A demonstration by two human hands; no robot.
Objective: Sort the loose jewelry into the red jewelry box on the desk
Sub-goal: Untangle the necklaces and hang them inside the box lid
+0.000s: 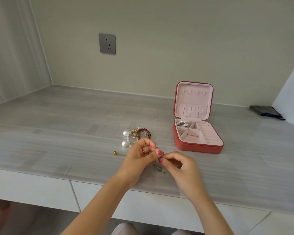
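Hands meet over the near middle of the grey worktop (75,116). The left hand (139,158) has its fingers curled, pinching a small silvery piece of jewelry (159,168) that dangles below the fingertips; the right hand (182,167) pinches the same piece from the 3 o'clock side, thumb and forefinger closed on it, the other fingers loosely curled. What kind of piece it is cannot be told; it is too small and partly hidden.

At 11 o'clock from the hands, just beyond the left knuckles, lies the loose pile: a dark red bead bracelet (143,132), a gold twisted ring-shaped piece (136,134) under it, and two large pearl drops (125,138) joined by small white beads. A gold ball on a thin chain (115,152) lies at 9 o'clock from the left hand, apart from the pile.

The red jewelry box (199,146) stands open at 2 o'clock from the hands, its pink-lined lid upright. A pearl strand (182,123) sits in the far-left compartment.

A grey wall socket (107,43) is on the back wall. A dark pouch (266,111) lies at the far right of the worktop.
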